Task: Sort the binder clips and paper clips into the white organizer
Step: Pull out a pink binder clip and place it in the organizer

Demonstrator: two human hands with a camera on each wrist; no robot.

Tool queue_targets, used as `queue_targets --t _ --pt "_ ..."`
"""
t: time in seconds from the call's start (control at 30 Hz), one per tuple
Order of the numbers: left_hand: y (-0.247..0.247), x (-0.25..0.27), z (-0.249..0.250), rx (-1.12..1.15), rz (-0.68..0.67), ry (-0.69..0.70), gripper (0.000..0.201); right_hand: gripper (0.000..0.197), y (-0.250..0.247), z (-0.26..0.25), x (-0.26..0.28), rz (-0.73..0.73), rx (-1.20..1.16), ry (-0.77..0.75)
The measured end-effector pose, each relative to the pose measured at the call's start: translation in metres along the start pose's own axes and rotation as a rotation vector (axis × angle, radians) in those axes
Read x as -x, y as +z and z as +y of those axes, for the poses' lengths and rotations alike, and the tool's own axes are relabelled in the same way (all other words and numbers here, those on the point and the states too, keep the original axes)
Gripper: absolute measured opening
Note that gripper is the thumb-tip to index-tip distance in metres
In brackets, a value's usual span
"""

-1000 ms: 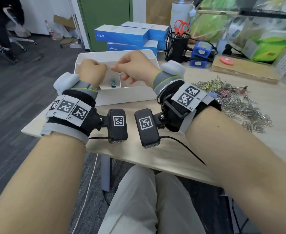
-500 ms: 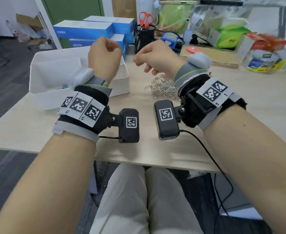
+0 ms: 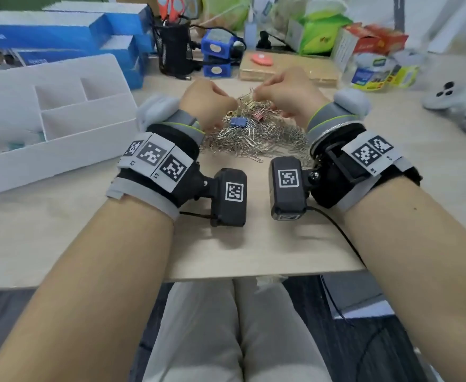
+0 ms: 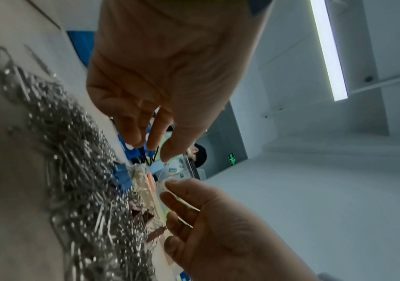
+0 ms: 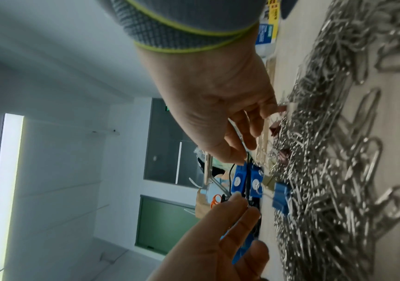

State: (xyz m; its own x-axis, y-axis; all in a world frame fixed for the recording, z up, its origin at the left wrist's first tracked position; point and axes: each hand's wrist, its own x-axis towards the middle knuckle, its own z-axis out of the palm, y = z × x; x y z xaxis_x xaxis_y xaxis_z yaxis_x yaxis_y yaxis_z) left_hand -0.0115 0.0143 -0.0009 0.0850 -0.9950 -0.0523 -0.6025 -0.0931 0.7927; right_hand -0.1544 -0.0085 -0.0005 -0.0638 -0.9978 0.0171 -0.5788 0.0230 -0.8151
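head view: both hands, left hand (image 3: 207,102) and right hand (image 3: 287,92), are hovering with loosely curled fingers, grasping nothing, over the clip pile (image 3: 254,136) right of the white organizer (image 3: 61,150); pick step is in hand, next calling for pinching the blue binder clip (image 3: 238,122).

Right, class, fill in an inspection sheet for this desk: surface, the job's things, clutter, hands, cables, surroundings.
Surface: pale wooden table.
Job's things: paper clips heaped mid-table; blue binder clip and reddish binder clip on the heap; white organizer to the left, contents blurred.
Clutter: blue boxes, mesh pen cup, game controller.
Hands: left hand and right hand over the heap, fingers relaxed, nothing visibly held.
Cables: black cable running from the right wrist camera over the table edge.
Surroundings: ceiling light strip, grey walls.
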Motion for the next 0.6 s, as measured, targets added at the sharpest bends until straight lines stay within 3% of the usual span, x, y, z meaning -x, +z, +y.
queue_targets --t 0.1,0.17,0.23,0.3,0.4,0.6 --pt "0.011 -0.002 0.004 0.006 -0.03 0.037 0.016 0.016 -0.005 0.007 -0.004 0.039 -0.004 0.018" --pt "0.016 -0.005 0.006 0.016 -0.029 0.054 0.028 0.002 -0.008 0.01 -0.007 0.056 -0.004 0.027" --pt "0.022 -0.009 0.009 0.035 -0.045 0.053 0.038 0.013 -0.012 0.014 -0.012 0.098 0.005 0.031" --pt "0.025 -0.011 0.007 0.043 -0.077 0.039 0.042 0.012 -0.011 0.017 -0.014 0.096 0.017 0.007" --pt "0.028 -0.012 0.006 0.029 -0.124 0.0 0.041 0.029 -0.008 0.018 -0.013 0.012 0.053 -0.04" --pt "0.022 -0.013 0.002 0.037 -0.072 0.021 0.025 0.024 -0.005 0.017 -0.011 -0.07 0.164 -0.093"
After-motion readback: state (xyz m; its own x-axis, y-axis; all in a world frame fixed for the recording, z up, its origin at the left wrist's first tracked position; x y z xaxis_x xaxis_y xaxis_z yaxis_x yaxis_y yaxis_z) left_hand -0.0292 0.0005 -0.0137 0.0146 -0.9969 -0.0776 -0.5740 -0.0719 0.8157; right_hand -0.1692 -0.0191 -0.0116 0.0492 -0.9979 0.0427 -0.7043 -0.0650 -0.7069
